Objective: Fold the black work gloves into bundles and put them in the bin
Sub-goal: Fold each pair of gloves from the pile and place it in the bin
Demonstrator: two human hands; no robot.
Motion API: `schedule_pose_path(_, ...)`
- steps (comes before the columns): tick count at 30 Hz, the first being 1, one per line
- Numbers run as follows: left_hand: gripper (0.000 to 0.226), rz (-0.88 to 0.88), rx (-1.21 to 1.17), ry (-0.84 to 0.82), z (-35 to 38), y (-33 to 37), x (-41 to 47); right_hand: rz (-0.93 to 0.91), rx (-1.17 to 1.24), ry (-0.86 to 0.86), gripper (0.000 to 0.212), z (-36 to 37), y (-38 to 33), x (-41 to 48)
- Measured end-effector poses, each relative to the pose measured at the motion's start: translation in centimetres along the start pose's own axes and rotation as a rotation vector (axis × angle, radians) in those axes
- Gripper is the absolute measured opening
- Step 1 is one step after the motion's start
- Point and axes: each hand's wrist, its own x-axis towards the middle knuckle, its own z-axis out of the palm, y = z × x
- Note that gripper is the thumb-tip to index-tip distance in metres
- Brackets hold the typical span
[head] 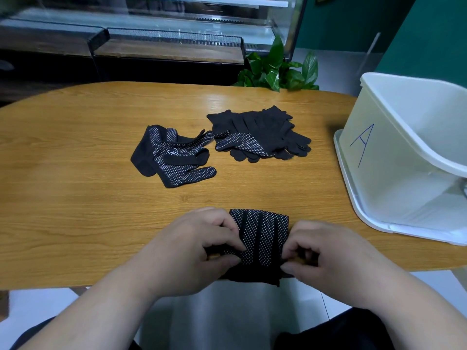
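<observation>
At the table's (75, 173) near edge, at 6 o'clock, we hold a folded glove (261, 236) between our two hands, its dotted side up and its lower end hanging over the edge. Our left hand (199, 245) sits at the glove's 9 o'clock, fingers curled and pinching that side. Our right hand (326, 251) sits at its 3 o'clock, thumb and curled fingers pinching the other side. From the folded glove, some loose gloves (174, 155) lie at 11 o'clock and a pile of gloves (257, 135) at 12 o'clock, both well apart from our hands. The white bin (404, 160), marked A, stands at 2 o'clock, tilted. A plant (275, 69) shows beyond the far edge.
</observation>
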Motion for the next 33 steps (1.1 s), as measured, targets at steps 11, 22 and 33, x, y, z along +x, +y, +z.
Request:
schedule_pose_path(11,0.014,0.002,-0.032,0.001,0.06,-0.10,-0.08,-0.003,0.008,0.003,0.013,0.11,0.25,0.10)
schedule_pose_path(22,0.011,0.019,0.017,-0.001,0.08,-0.14,0.03,-0.039,-0.044,0.051,0.005,0.66,0.15,0.27)
schedule_pose_path(33,0.011,0.020,0.019,0.008,0.16,-0.15,-0.02,-0.030,0.137,0.054,0.008,0.77,-0.47,0.39)
